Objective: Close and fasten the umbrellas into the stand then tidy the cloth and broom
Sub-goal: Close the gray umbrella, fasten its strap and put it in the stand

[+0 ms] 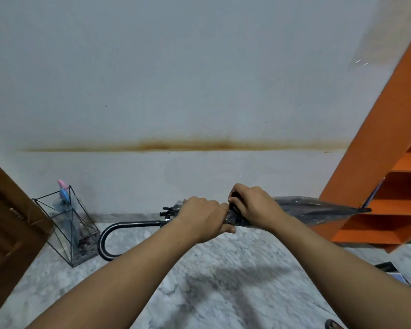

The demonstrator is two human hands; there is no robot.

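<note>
I hold a folded dark umbrella (318, 208) level across the view, its curved black handle (105, 238) to the left and its tip to the right. My left hand (204, 216) wraps around the gathered canopy. My right hand (249, 203) is right beside it, fingers pinching the black strap on the canopy. A black wire stand (64, 224) sits on the floor at the left by the wall. It holds a closed bluish umbrella with a pink and blue handle (63, 189).
An orange shelf unit (377, 162) stands at the right; the umbrella's tip reaches in front of it. A brown wooden door (7, 222) is at the left edge. The floor is grey-white marble (223, 281), with a dark flat object (389, 269) at the lower right.
</note>
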